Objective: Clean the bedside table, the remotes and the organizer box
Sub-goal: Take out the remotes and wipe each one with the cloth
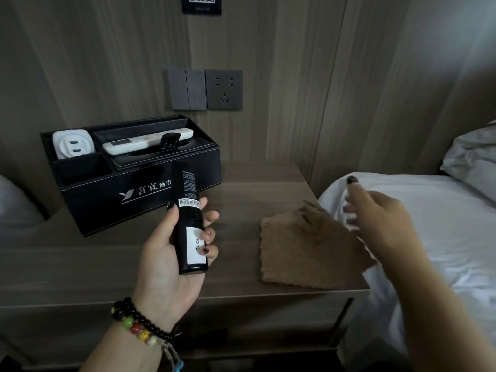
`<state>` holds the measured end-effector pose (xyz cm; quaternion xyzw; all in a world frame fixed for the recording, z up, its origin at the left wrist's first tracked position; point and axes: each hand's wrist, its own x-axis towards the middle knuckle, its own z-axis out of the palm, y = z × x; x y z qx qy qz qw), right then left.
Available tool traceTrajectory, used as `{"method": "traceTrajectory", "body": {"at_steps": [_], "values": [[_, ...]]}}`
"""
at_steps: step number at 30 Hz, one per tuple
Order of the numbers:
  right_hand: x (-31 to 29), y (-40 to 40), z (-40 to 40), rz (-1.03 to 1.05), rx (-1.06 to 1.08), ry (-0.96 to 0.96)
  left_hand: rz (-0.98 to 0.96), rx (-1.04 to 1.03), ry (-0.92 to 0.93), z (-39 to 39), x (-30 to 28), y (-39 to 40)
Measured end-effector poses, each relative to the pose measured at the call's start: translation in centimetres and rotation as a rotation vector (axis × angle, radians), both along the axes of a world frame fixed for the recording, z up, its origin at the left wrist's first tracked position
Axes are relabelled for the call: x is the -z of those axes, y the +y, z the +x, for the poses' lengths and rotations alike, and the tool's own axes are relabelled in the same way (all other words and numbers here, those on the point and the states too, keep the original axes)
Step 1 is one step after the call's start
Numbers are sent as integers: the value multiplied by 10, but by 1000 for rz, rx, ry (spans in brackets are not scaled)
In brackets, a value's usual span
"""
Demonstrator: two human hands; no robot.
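Observation:
My left hand (166, 253) holds a black remote (189, 218) back side up above the wooden bedside table (107, 264); a white label reading 8210 shows on it. My right hand (375, 218) is blurred, fingers apart, just right of a brown cloth (303, 251) that lies on the table's right part. The black organizer box (139, 194) stands at the table's back left. Inside it lie a white remote (147, 140), a small black remote (169, 139) and a white USB charger (73, 144).
A bed with a white sheet (429, 224) and pillow (475, 157) adjoins the table on the right. Wall switches (187, 89) and a socket (224, 89) sit above the box. Another white pillow (13, 202) shows at the left edge.

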<state>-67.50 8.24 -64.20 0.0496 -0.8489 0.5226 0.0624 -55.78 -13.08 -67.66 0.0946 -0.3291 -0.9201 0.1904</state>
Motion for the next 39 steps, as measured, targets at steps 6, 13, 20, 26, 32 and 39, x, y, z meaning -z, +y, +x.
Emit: {"method": "traceTrajectory", "body": {"at_steps": [6, 13, 20, 26, 32, 39], "values": [[31, 33, 37, -142, -1, -127, -4, 23, -7, -6, 2, -1], [8, 8, 24, 61, 156, 208, 5, -14, -20, -6, 1, 1], [3, -52, 63, 403, -537, 329, 26, -36, -22, -2, 0, 0], [-3, -38, 36, 176, -88, 527, 25, -24, -11, -2, 3, -2], [7, -58, 39, 698, -122, 99, 26, -28, -34, -5, 1, 0], [-10, -62, 11, 357, -284, -177, 48, -40, -50, -5, 1, -2]]}}
